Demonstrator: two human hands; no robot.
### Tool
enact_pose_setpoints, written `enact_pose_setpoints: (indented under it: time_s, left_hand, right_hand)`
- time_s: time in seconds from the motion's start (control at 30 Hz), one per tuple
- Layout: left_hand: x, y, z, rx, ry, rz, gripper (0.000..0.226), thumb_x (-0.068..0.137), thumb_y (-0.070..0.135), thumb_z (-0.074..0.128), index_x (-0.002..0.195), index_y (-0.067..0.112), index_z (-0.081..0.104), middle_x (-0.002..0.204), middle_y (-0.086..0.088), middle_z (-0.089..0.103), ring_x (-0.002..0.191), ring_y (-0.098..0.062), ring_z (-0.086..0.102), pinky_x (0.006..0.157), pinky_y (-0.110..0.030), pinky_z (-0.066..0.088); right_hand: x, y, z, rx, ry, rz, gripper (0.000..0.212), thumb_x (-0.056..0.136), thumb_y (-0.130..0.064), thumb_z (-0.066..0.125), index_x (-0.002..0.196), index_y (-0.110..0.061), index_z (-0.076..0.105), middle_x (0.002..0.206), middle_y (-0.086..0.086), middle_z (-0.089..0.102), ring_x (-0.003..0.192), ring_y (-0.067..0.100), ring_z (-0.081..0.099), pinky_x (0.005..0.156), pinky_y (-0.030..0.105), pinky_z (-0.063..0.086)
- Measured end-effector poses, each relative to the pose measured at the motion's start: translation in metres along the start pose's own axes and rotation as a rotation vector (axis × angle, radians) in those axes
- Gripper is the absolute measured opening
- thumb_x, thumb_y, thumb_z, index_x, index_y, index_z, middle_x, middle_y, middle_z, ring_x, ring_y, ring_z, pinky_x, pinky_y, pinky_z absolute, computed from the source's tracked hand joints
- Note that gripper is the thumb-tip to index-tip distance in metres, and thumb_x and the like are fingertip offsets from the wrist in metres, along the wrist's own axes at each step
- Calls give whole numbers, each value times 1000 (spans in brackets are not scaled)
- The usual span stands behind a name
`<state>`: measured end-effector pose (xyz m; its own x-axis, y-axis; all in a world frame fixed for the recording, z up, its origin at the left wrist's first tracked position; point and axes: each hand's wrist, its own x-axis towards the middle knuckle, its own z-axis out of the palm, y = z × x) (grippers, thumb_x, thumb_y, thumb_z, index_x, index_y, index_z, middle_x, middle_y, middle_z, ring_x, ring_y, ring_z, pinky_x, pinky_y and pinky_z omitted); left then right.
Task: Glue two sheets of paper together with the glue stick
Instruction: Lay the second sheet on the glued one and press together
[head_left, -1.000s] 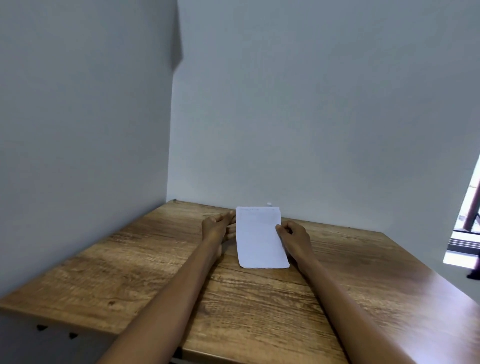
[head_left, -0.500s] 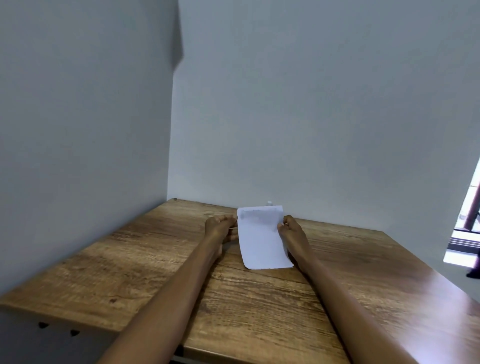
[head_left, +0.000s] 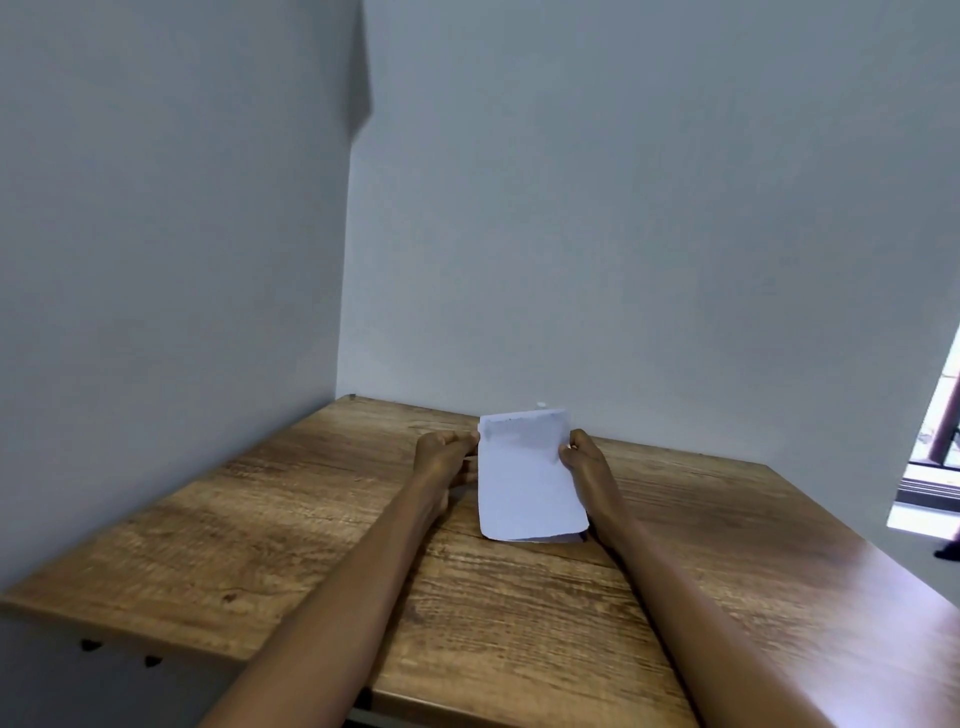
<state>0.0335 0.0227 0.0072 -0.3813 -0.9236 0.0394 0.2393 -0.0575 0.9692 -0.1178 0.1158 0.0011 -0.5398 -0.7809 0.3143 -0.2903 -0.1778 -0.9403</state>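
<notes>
Clearly light, limp stock: white paper (head_left: 527, 480) on wooden table (head_left: 260, 519), far edge lifted. Left hand (head_left: 441, 460) and right hand (head_left: 582, 460) apart, pinching opposite side edges. Prone to creasing; best held at edges. Second sheet beneath, barely visible.

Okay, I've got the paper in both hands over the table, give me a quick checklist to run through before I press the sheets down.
1. Left hand pinches the paper at its left edge: ok.
2. Right hand pinches the right edge: ok.
3. Second sheet underneath: a lower edge peeks out at the near right corner, so probably there; alignment cannot tell.
4. Glue applied: a greyish band shows near the far edge; whether it is glue, cannot tell.
5. Glue stick in sight: not ok, none identifiable.
6. Table under the paper flat: ok.
</notes>
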Motion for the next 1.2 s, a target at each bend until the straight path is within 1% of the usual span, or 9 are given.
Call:
enact_pose_setpoints:
  time_s: [0.2, 0.37, 0.53, 0.63, 0.73, 0.9, 1.03, 1.13, 1.2]
  left_hand:
    - [0, 1, 1, -33, -15, 0, 11, 89, 11, 62, 87, 2, 66, 72, -6, 70, 42, -8, 64, 40, -19, 50]
    - [-1, 2, 0, -90, -9, -12, 12, 86, 6, 61, 75, 3, 64, 57, -3, 70, 44, -14, 66, 40, -21, 51]
    - [2, 1, 0, -43, 55, -1, 19, 86, 6, 54, 68, 6, 58, 57, -3, 64, 35, -9, 58, 38, -19, 46]
    - [2, -1, 2, 13, 40, 6, 16, 89, 9, 56, 74, 4, 60, 66, -5, 66, 37, -9, 61, 37, -19, 47]
    - [3, -3, 2, 40, -12, 25, 13, 91, 11, 56, 83, 2, 62, 75, -9, 67, 43, -10, 62, 41, -21, 50]
    - [3, -4, 1, 75, -75, 52, 17, 92, 13, 58, 77, 5, 60, 75, -9, 68, 48, -11, 62, 42, -21, 51]
    - [4, -5, 1, 125, -79, 60, 17, 92, 16, 58, 87, 1, 64, 78, -8, 70, 48, -9, 64, 44, -22, 52]
    - [5, -5, 2, 127, -69, 76, 23, 92, 14, 59, 70, 9, 59, 71, -7, 68, 44, -7, 62, 44, -23, 54]
    - [5, -5, 2, 144, -57, 74, 24, 91, 12, 58, 68, 10, 57, 70, -6, 68, 42, -7, 61, 45, -23, 55]
  right_hand:
    - [0, -1, 0, 13, 40, -3, 20, 87, -5, 42, 70, -15, 41, 70, 2, 50, 65, 18, 50, 58, 29, 33]
    - [0, -2, -2, 16, 77, -2, 23, 87, -4, 42, 68, -15, 37, 67, 0, 46, 60, 14, 47, 55, 28, 32]
    - [-2, -5, -4, 119, 96, -46, 23, 86, -2, 41, 70, -16, 33, 66, 2, 40, 59, 16, 42, 55, 28, 31]
    - [-2, -5, -9, 189, 119, -20, 24, 88, -6, 40, 69, -17, 31, 69, 4, 38, 61, 18, 41, 56, 29, 31]
    - [2, -1, -7, 68, 101, 28, 20, 87, -6, 39, 69, -15, 34, 72, 4, 42, 67, 20, 44, 59, 31, 32]
    - [7, 7, -4, -57, 10, 105, 8, 82, -10, 38, 85, -12, 46, 85, 11, 53, 79, 25, 53, 70, 35, 37]
    - [7, 5, -4, -97, 21, 102, 14, 77, -13, 38, 85, -12, 49, 85, 10, 56, 74, 24, 55, 64, 31, 38]
    - [7, 5, -4, -138, 40, 105, 13, 79, -11, 37, 80, -13, 50, 84, 7, 57, 73, 22, 55, 62, 30, 38]
    - [7, 6, -3, -178, 43, 112, 17, 83, -11, 37, 86, -12, 53, 86, 6, 59, 74, 22, 55, 62, 30, 38]
